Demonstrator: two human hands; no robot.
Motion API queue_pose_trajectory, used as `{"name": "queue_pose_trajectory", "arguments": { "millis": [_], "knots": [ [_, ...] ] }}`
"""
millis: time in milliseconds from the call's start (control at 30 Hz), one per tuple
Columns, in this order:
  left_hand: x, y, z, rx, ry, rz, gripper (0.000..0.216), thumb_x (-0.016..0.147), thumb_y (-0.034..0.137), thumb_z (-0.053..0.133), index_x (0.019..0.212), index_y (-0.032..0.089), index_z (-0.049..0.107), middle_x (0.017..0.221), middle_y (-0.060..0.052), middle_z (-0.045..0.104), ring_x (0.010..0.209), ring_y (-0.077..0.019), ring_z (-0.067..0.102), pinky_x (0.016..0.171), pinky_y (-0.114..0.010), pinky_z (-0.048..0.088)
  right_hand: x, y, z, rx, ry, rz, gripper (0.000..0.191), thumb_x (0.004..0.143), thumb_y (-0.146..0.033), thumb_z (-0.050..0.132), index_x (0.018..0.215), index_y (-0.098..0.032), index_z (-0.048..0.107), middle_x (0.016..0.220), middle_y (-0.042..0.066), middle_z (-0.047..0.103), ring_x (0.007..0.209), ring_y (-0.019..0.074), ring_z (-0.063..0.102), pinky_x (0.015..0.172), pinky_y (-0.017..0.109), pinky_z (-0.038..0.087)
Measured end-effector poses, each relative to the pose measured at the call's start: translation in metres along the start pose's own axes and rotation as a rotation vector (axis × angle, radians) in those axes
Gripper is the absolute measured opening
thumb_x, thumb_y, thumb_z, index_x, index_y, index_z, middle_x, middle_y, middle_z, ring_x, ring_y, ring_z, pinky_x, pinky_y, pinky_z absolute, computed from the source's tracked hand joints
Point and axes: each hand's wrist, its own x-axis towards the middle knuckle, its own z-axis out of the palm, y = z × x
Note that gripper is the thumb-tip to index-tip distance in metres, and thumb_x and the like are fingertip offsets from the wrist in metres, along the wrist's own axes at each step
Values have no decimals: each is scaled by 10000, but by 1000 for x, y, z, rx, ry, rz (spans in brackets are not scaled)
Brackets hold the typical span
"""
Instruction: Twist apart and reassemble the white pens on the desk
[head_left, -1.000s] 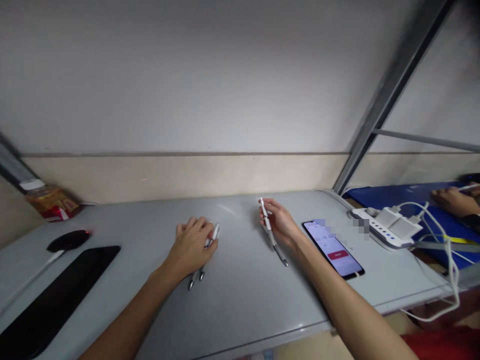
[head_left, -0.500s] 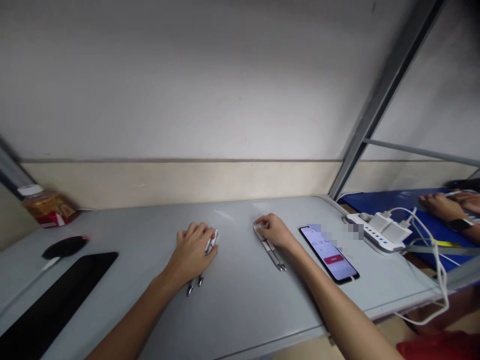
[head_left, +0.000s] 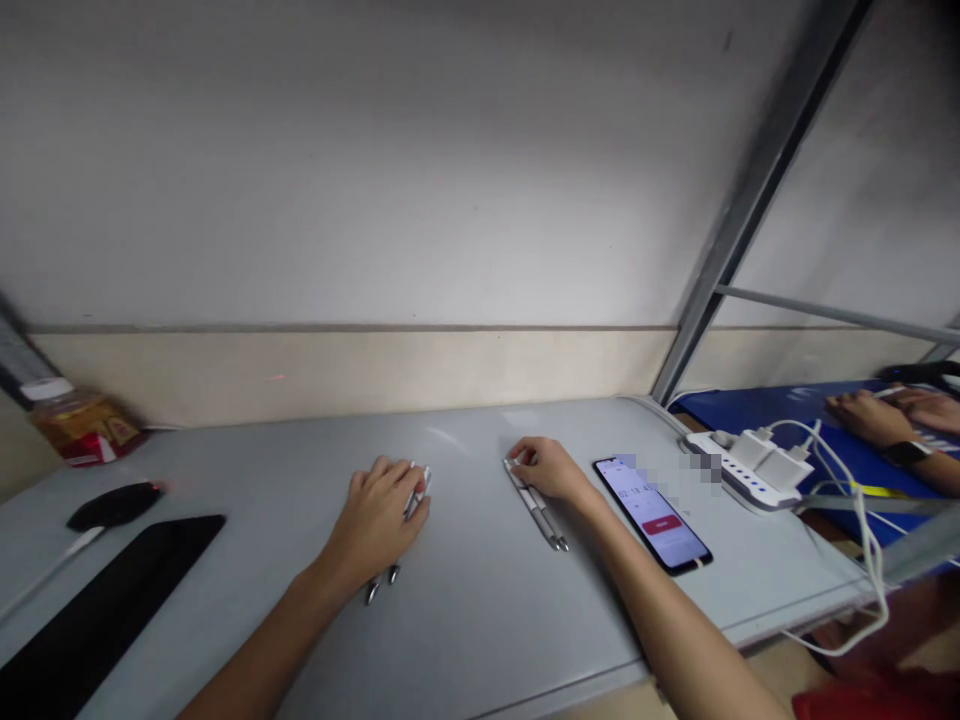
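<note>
My left hand (head_left: 382, 515) rests palm down on the grey table with its fingers curled over white-and-silver pens (head_left: 417, 482). Two pen tips poke out below the palm on the near side, while the middle of these pens is hidden. To the right, my right hand (head_left: 551, 468) pinches the far ends of two pens (head_left: 541, 515) between thumb and fingers. Those two lie side by side on the tabletop, grey grips and silver tips pointing toward me.
A lit phone (head_left: 652, 515) lies right of my right forearm, near a white power strip (head_left: 742, 470) with plugs and cables. At left are a bottle (head_left: 82, 420), a black oval device (head_left: 116, 507) on a cable and a black mat (head_left: 120, 600). Another person's hands (head_left: 874, 418) are over a blue surface.
The whole view has shifted slightly, with things at the left sitting a bit lower and farther left. Both hands keep nearly the same place on the table, still at their pens.
</note>
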Motion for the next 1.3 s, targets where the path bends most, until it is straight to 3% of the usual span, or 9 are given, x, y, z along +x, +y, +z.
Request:
{"name": "queue_pose_trajectory", "arguments": {
  "millis": [333,633,867,1033,1167,1300],
  "knots": [
    [0,1,-2,44,7,7,180,887,282,434,796,217,575,833,-47,634,845,-231,514,710,-362,358,0,-3,-5,-79,88,54,251,722,-180,632,960,-179,713,888,65,651,785,169,568,689,256,388],
    [1,1,-4,82,-48,-19,231,872,323,465,687,207,539,756,-49,619,805,-237,521,687,-359,366,-4,-6,-5,-100,78,54,250,772,-280,611,983,-178,697,966,97,630,864,196,574,738,276,392],
    [-2,4,2,71,-68,50,201,899,306,428,818,214,588,851,-52,636,887,-245,523,731,-374,373,-5,-7,-4,-251,145,189,268,795,-278,549,1008,-181,680,1021,126,629,889,220,590,716,295,372],
    [-2,4,1,147,-116,-46,212,889,312,430,850,186,597,928,-89,645,929,-261,516,739,-377,372,-7,-11,-5,-280,162,209,257,806,-273,539,1009,-191,674,1039,107,628,882,213,596,690,286,362],
    [-3,5,2,149,-121,-45,224,893,316,422,812,190,588,892,-75,636,923,-256,513,740,-370,361,-10,-17,-2,-273,170,145,236,822,-263,537,1001,-187,672,1015,99,620,833,199,586,666,285,359],
    [-5,8,4,149,-104,-18,189,880,312,448,848,201,597,898,-62,635,923,-259,512,742,-377,342,-12,-25,8,-156,178,-114,180,848,-206,529,954,-178,672,942,75,599,813,164,555,706,266,387]
  ]
}}
